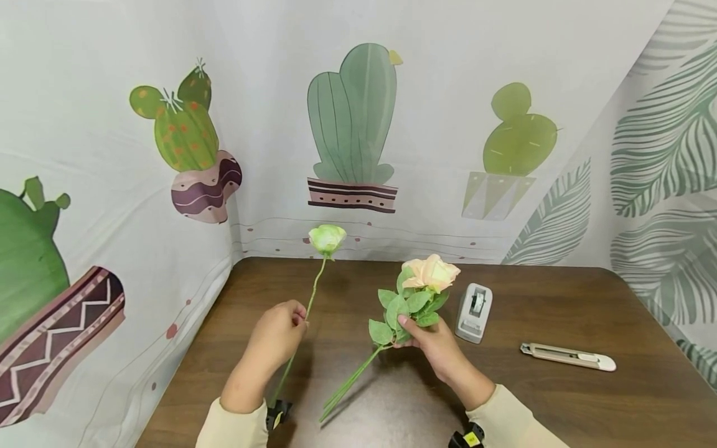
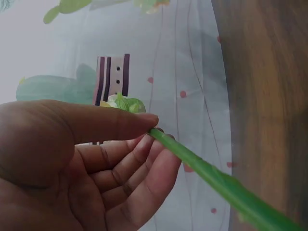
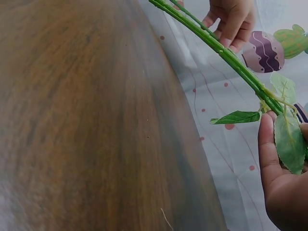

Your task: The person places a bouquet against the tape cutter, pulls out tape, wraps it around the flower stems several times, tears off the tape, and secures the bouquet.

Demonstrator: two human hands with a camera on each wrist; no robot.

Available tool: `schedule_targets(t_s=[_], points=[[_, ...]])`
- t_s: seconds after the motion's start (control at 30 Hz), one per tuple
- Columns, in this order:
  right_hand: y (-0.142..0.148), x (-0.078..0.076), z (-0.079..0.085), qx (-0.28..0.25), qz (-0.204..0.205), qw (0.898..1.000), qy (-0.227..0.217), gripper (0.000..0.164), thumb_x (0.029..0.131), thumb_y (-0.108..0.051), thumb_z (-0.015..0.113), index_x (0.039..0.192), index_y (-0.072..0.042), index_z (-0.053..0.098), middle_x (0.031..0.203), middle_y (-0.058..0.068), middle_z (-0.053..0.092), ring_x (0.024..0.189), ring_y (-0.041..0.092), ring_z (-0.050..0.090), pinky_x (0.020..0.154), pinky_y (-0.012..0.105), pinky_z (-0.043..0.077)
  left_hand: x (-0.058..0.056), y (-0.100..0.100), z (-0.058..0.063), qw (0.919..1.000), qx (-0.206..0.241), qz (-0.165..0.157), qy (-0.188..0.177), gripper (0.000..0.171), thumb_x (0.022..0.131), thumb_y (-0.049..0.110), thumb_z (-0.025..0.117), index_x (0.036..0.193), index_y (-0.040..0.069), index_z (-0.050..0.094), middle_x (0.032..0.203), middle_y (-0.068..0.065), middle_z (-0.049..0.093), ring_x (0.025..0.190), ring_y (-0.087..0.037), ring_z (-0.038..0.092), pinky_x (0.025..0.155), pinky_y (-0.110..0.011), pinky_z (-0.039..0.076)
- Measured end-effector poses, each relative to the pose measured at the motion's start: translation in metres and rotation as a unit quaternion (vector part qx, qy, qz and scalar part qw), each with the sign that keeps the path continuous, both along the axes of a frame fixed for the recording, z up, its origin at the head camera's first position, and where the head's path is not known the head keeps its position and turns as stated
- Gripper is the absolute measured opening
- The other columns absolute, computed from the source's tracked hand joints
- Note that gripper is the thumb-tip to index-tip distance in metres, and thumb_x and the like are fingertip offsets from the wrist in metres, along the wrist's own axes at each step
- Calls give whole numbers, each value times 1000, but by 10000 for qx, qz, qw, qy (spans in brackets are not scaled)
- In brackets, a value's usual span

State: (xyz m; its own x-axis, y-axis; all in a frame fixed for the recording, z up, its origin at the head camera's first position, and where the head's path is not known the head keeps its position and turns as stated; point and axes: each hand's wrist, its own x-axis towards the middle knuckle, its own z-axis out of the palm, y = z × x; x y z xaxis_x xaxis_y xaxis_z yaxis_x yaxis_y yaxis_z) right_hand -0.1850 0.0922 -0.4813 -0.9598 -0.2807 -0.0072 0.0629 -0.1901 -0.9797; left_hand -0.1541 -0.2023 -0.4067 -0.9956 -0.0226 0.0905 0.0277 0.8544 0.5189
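My left hand [image 1: 274, 339] pinches the stem of a pale green flower [image 1: 327, 239] between thumb and fingertips. In the left wrist view the green stem [image 2: 211, 175] runs from those fingertips to the lower right. To the right, my right hand [image 1: 445, 354] grips a peach rose [image 1: 431, 272] by its stems just below the bloom, with the thumb over the green leaves [image 1: 396, 308]. Several bare stems [image 1: 351, 384] slant down and left out of this hand. The right wrist view shows these stems close together. Flower and rose are held apart above the table.
On the brown wooden table [image 1: 532, 295], a white tape dispenser [image 1: 469, 323] stands right of the rose. A utility knife [image 1: 568, 356] lies farther right. Behind the table hangs a white cloth [image 1: 437, 137] printed with cacti and leaves.
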Motion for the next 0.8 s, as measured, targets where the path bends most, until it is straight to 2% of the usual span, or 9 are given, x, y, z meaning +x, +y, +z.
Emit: schedule_targets(t_s=[0.27, 0.47, 0.67, 0.8], points=[[-2, 2, 0, -14, 66, 10000, 18, 46, 101, -16, 61, 139, 4, 46, 108, -3, 70, 84, 16, 72, 79, 38, 61, 5, 18, 4, 9994, 163, -225, 196, 6, 89, 7, 70, 92, 6, 66, 80, 0, 62, 71, -11, 54, 70, -30, 45], [-1, 2, -2, 37, 207, 9998, 76, 44, 102, -16, 60, 137, 7, 47, 105, -2, 71, 80, 17, 72, 79, 38, 61, 8, 32, 1, 9981, 356, -424, 263, 6, 89, 6, 70, 92, 8, 66, 81, 2, 61, 74, -9, 56, 71, -28, 46], [-2, 2, -2, 88, 307, 9994, 126, 45, 102, -17, 60, 137, 7, 47, 105, -1, 71, 81, 17, 73, 79, 39, 61, 11, 46, -3, 9947, 546, -696, 516, 5, 90, 5, 70, 92, 8, 66, 82, 5, 63, 76, -6, 60, 71, -27, 49], [-3, 3, -2, 158, 352, 9991, 167, 46, 102, -17, 60, 137, 9, 46, 107, -1, 72, 83, 16, 73, 79, 39, 61, 13, 54, -7, 9929, 676, -841, 499, 5, 91, 7, 70, 94, 8, 67, 83, 7, 63, 75, -5, 60, 71, -25, 49]])
